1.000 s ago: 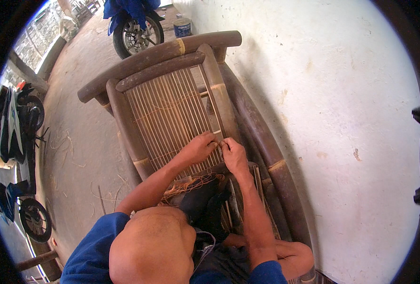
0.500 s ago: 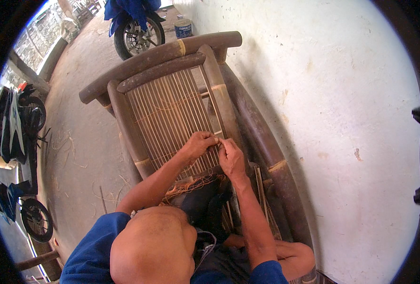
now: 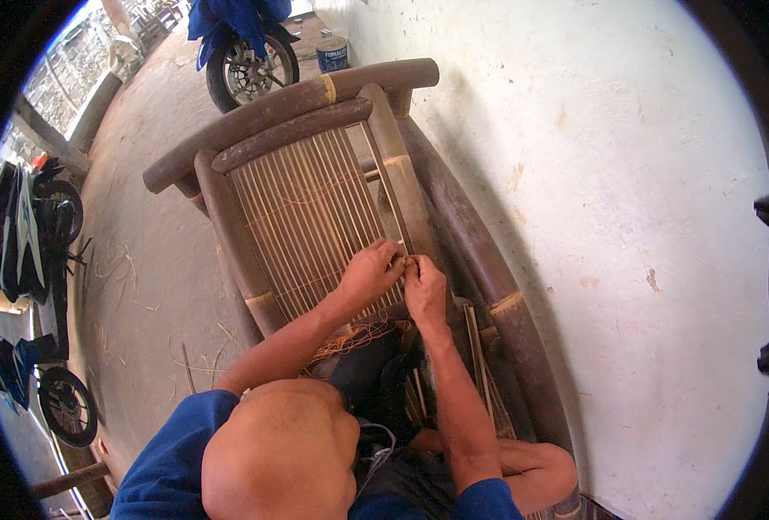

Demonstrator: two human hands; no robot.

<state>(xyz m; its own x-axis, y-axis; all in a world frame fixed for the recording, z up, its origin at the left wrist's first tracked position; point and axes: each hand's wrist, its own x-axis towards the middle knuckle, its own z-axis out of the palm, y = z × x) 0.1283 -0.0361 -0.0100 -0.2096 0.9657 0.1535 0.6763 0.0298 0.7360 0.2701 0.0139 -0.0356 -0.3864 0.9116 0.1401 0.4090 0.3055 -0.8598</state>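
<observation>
The fingertips meet near the right-hand edge of the slats (image 3: 302, 217), so this looks like fine fastening work, best done with small, even pulls. One hand should pin the slat being worked while the other draws the binding snug — firm enough not to slip, not so hard that the thin slat bows. Matching the spacing of the slats further left would keep the panel regular, and lining up with the lower orange row across them should keep it straight. The loose cord (image 3: 363, 334) lies tangled by the lap below the panel; keeping it clear of the slat ends would probably save snags.

The left hand (image 3: 371, 273) reaches over the slats, its fingers bent toward the right hand (image 3: 425, 290), which comes up beside the right post (image 3: 409, 199). Both are curled in, thumbs and fingertips close together, neither spread wide. What sits between the tips is too small to make out — cord or slat, I cannot tell — nor whether either pinch is fully closed. The slats stand in the frame (image 3: 233, 230) straight ahead of the person, beneath and beyond the hands.
</observation>
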